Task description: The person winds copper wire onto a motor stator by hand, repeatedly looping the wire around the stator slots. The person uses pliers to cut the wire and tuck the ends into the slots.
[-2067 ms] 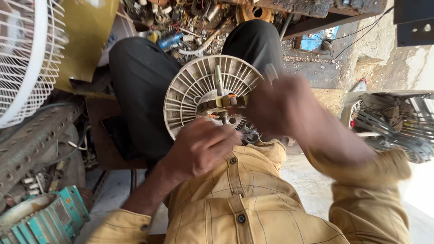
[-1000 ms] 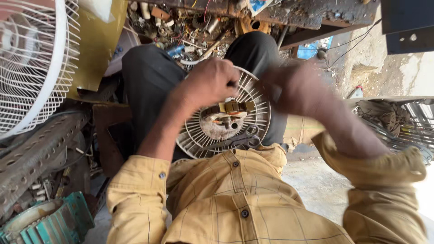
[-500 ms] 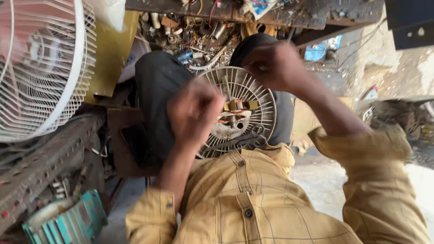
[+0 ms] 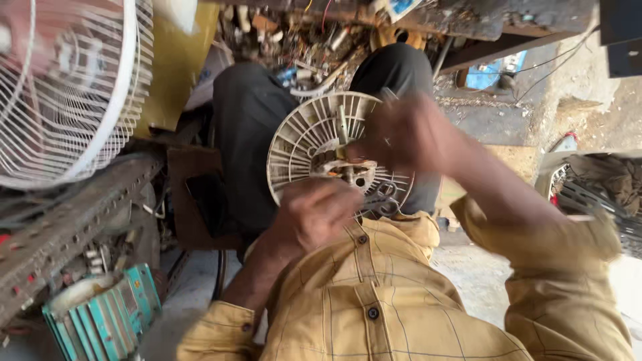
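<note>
**Fan motor housing on my lap, both hands on it**

The ribbed fan housing (image 4: 304, 144) sits on my lap, propped against my dark trousers (image 4: 251, 127), face tilted up toward me. Cream plastic disc, thin radial ribs, metal motor core (image 4: 338, 167) with a stub shaft at the centre.

Handling, my read: light shell with a heavy middle, so weight pulls toward the hub. Ribs look stiff but brittle and probably old; I wouldn't squeeze or lever on them. Best hold is the outer rim or the metal core. Dusty, not slippery.

Hands:
- left hand (image 4: 314, 214) is at the housing's lower edge, fingers curled in, bracing it. Can't tell if it pinches anything.
- right hand (image 4: 401, 134) is at the housing's right side near the hub, fingers closed; too blurred to say whether it holds a tool or small part.

Around the housing: white wire fan guard (image 4: 73, 87) well off to its left, teal finned motor casing (image 4: 100, 321) below-left on the floor, cluttered parts shelf (image 4: 314, 33) beyond it, another grille (image 4: 595, 194) far right.
</note>
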`<control>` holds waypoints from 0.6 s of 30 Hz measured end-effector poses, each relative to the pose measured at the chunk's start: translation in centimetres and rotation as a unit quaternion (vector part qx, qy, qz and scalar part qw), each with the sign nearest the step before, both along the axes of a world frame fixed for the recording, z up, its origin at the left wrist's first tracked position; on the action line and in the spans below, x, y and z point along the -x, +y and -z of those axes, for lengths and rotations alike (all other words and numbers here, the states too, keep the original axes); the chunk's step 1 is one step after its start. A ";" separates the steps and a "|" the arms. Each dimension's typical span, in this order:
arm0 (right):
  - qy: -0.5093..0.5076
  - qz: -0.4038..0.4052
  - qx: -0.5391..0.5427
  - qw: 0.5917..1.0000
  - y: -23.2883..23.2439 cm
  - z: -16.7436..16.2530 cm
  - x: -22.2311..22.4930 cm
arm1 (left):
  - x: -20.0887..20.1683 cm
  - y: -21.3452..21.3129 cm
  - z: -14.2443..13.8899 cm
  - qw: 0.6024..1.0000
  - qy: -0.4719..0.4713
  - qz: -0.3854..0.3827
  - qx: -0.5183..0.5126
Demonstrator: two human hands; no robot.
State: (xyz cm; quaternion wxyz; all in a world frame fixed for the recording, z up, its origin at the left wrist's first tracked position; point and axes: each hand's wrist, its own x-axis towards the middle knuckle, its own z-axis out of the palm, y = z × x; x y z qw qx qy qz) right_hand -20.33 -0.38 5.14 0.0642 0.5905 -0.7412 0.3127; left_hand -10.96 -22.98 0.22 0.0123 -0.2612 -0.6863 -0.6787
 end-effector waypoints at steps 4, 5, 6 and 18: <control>-0.248 0.232 -0.025 0.940 2.7 5.8 2.8 | 2.1 0.3 1.6 0.987 0.011 -0.110 -0.113; -0.261 0.274 -0.043 0.924 4.0 6.1 3.3 | 3.6 0.7 1.5 0.985 -0.013 -0.120 -0.122; -0.164 0.288 -0.058 0.942 4.9 5.7 3.2 | 5.0 1.1 1.2 0.981 -0.052 -0.133 -0.131; -0.150 -0.059 -0.109 0.981 0.6 -0.1 -3.3 | 1.6 0.8 0.4 0.998 0.042 0.035 0.033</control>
